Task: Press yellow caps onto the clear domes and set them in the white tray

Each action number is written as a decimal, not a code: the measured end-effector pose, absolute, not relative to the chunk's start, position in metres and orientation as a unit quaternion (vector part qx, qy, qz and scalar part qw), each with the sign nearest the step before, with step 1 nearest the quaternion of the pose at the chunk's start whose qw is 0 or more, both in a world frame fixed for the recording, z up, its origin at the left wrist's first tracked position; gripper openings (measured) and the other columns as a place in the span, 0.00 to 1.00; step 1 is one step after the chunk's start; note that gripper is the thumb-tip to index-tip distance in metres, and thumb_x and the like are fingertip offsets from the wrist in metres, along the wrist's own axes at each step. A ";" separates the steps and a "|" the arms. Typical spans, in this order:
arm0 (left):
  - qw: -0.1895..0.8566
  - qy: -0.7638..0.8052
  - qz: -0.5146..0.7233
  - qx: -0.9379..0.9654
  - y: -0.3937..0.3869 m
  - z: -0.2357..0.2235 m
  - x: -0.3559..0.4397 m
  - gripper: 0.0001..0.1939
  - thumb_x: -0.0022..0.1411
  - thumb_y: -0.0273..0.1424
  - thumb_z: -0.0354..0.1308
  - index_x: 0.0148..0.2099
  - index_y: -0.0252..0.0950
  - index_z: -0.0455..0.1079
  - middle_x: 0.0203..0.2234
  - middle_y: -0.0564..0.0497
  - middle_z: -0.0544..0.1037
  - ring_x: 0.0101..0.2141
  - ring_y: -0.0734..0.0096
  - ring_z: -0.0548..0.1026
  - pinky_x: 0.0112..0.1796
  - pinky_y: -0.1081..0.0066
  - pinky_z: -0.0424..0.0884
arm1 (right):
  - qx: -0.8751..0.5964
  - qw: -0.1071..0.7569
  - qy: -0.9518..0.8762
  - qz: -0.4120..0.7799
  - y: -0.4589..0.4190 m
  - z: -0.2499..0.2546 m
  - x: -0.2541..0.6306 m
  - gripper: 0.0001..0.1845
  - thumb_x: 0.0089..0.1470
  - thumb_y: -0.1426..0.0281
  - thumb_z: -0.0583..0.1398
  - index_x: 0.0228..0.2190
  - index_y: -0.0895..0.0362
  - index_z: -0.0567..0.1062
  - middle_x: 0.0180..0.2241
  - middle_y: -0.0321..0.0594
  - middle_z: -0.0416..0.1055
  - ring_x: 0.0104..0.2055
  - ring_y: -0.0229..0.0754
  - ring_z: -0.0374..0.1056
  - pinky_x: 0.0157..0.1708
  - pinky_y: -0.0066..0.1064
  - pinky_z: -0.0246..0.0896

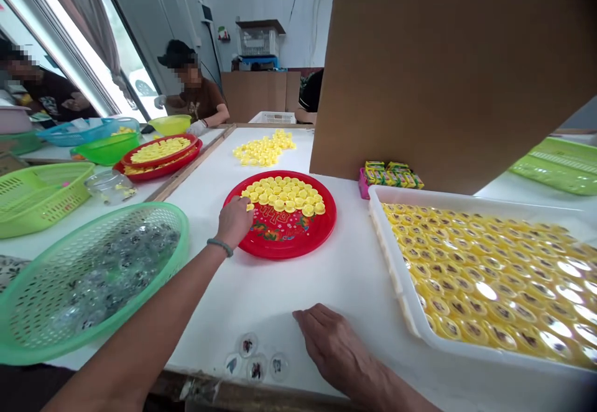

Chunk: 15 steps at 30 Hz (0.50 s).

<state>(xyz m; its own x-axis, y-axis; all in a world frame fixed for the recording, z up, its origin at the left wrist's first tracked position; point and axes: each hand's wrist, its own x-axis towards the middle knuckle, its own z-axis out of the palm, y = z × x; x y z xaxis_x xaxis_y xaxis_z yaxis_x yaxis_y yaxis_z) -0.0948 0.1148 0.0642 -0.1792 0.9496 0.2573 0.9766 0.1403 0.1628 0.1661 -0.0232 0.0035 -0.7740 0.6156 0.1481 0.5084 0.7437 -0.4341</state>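
My left hand (236,220) reaches over the left rim of a round red tray (284,247). Its fingers are closed on a small yellow cap (250,207) at the tray's edge. Many similar yellow caps (284,191) sit in rows on the far half of the tray; the near half shows a printed pattern. My right hand (329,343) rests on the white table, fingers bent and pressed together, with nothing seen in them; the palm is hidden. Left of it, several clear round lids (256,368) with dark pictures lie near the table's front edge.
A green basket (181,225) of clear lids stands at left. At right a white bin (403,312) holds rows of filled yellow caps. Loose yellow caps (265,149) lie behind the tray. A brown cardboard sheet (420,76) blocks the back right. A co-worker (200,94) sits beyond.
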 end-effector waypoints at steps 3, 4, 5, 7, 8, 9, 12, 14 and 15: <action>0.040 -0.763 -0.090 -0.639 0.151 0.056 -0.107 0.15 0.58 0.31 0.53 0.47 0.30 0.69 0.43 0.38 0.73 0.43 0.53 0.72 0.41 0.64 0.67 | -0.354 0.192 -0.879 0.255 -0.015 0.000 0.171 0.13 0.57 0.79 0.49 0.39 0.57 0.70 0.30 0.39 0.69 0.33 0.40 0.64 0.33 0.29 0.59; 0.036 -0.764 -0.081 -0.639 0.159 0.052 -0.108 0.15 0.58 0.31 0.54 0.46 0.29 0.69 0.42 0.37 0.74 0.42 0.52 0.72 0.41 0.63 0.67 | -0.365 0.201 -0.868 0.271 -0.013 -0.001 0.172 0.13 0.58 0.78 0.49 0.38 0.56 0.70 0.30 0.39 0.69 0.33 0.40 0.64 0.33 0.29 0.59; 0.034 -0.766 -0.071 -0.638 0.166 0.049 -0.109 0.15 0.57 0.31 0.54 0.45 0.29 0.70 0.41 0.37 0.74 0.42 0.51 0.72 0.41 0.63 0.68 | -0.374 0.207 -0.858 0.284 -0.011 -0.002 0.174 0.12 0.59 0.77 0.49 0.37 0.56 0.71 0.29 0.39 0.70 0.33 0.39 0.65 0.32 0.29 0.59; 0.031 -0.771 -0.053 -0.634 0.174 0.043 -0.111 0.15 0.57 0.30 0.54 0.45 0.28 0.70 0.40 0.36 0.74 0.42 0.49 0.72 0.40 0.62 0.68 | -0.382 0.215 -0.847 0.301 -0.007 -0.004 0.176 0.11 0.58 0.76 0.51 0.34 0.55 0.72 0.29 0.38 0.70 0.33 0.39 0.65 0.32 0.28 0.59; 0.031 -0.773 -0.046 -0.632 0.176 0.041 -0.111 0.15 0.57 0.30 0.54 0.45 0.28 0.69 0.40 0.36 0.74 0.42 0.49 0.72 0.40 0.62 0.68 | -0.382 0.219 -0.845 0.304 -0.005 -0.004 0.177 0.10 0.58 0.76 0.52 0.33 0.55 0.72 0.30 0.38 0.70 0.33 0.39 0.65 0.33 0.28 0.58; 0.032 -0.776 -0.041 -0.629 0.177 0.040 -0.112 0.16 0.57 0.30 0.54 0.46 0.28 0.69 0.40 0.36 0.74 0.42 0.49 0.72 0.40 0.62 0.68 | -0.380 0.223 -0.844 0.305 -0.004 -0.003 0.178 0.09 0.57 0.76 0.53 0.32 0.55 0.72 0.30 0.38 0.70 0.33 0.39 0.64 0.33 0.28 0.58; 0.034 -0.780 -0.031 -0.624 0.178 0.039 -0.115 0.19 0.56 0.31 0.55 0.50 0.28 0.67 0.40 0.35 0.74 0.42 0.49 0.72 0.40 0.62 0.68 | -0.385 0.228 -0.841 0.304 -0.001 -0.001 0.179 0.08 0.55 0.78 0.55 0.30 0.56 0.73 0.30 0.38 0.69 0.34 0.39 0.64 0.33 0.28 0.58; 0.031 -0.777 -0.023 -0.629 0.177 0.039 -0.117 0.19 0.55 0.31 0.56 0.48 0.28 0.68 0.40 0.35 0.74 0.42 0.49 0.72 0.39 0.62 0.69 | -0.401 0.224 -0.834 0.305 0.000 0.002 0.179 0.07 0.54 0.78 0.56 0.29 0.56 0.73 0.30 0.38 0.69 0.34 0.39 0.64 0.33 0.28 0.58; 0.029 -0.774 -0.020 -0.633 0.176 0.039 -0.118 0.18 0.54 0.32 0.56 0.47 0.29 0.69 0.40 0.36 0.74 0.42 0.49 0.72 0.39 0.62 0.69 | -0.409 0.221 -0.830 0.307 0.001 0.003 0.180 0.07 0.54 0.78 0.57 0.29 0.56 0.73 0.30 0.38 0.69 0.34 0.39 0.65 0.33 0.28 0.58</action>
<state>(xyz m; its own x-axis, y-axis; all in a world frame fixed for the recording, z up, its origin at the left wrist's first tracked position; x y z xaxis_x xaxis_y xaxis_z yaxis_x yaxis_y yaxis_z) -0.1177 0.1762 0.0387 -0.1978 0.9777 0.0704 0.9800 0.1988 -0.0066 0.1798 0.0010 0.0027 -0.5676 0.8151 0.1155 0.5434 0.4763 -0.6913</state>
